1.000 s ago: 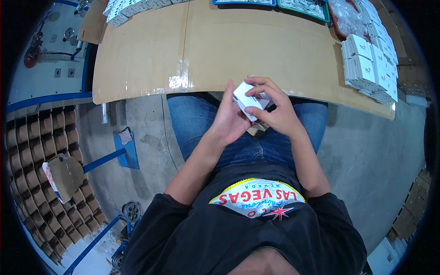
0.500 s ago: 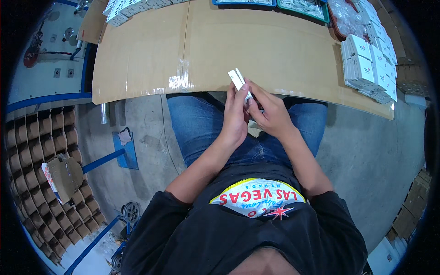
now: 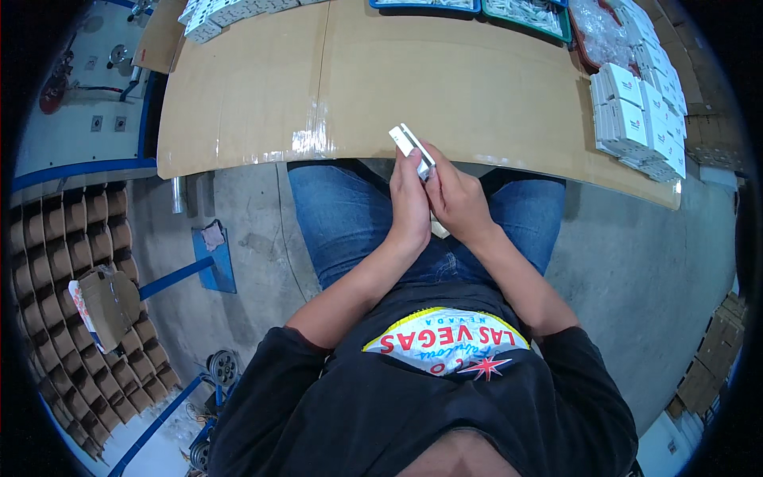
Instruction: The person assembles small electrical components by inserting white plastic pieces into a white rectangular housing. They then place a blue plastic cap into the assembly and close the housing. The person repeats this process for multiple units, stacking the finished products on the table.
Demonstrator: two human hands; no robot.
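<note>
While both hands (image 3: 437, 199) pinch it, small white box (image 3: 412, 147) seems closed.

Counted in view: two hands, left hand (image 3: 409, 203) and right hand (image 3: 457, 199), closed together on one small white box (image 3: 412, 147). One cardboard-covered table (image 3: 318, 87). Two trays at the far edge: one blue tray (image 3: 425, 5), one green tray (image 3: 528, 14). Two groups of white boxes: one stack at right (image 3: 636, 119), one row at far left (image 3: 218, 12); exact box count not determinable. One divided cardboard crate (image 3: 71, 262) on the floor.
</note>
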